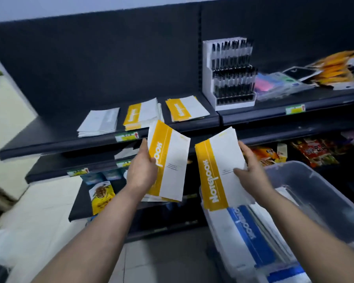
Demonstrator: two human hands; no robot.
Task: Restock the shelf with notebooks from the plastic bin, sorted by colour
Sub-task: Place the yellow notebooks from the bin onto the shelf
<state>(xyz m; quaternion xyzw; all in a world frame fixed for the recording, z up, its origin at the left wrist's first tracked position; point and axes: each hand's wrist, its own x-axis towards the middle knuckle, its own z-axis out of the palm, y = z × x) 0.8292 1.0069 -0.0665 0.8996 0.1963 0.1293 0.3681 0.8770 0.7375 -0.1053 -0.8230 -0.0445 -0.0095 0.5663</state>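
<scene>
My left hand (pixel 141 170) grips a small stack of yellow-banded notebooks (pixel 172 160) by its left edge, below the top shelf (pixel 49 144). My right hand (pixel 251 170) grips another stack of yellow notebooks (pixel 217 168) by its right edge, above the clear plastic bin (pixel 315 193). A blue-banded notebook (pixel 251 237) lies on top of the white ones in the bin. On the top shelf lie two yellow piles (pixel 141 115) (pixel 185 109) and a white pile (pixel 99 122) to their left.
A white display of black pens (pixel 231 72) stands on the shelf right of the notebooks, with packaged stationery (pixel 294 82) beyond it. Lower shelves hold snack packets (pixel 101 197) (pixel 315 152). A pale wall and floor lie to the left.
</scene>
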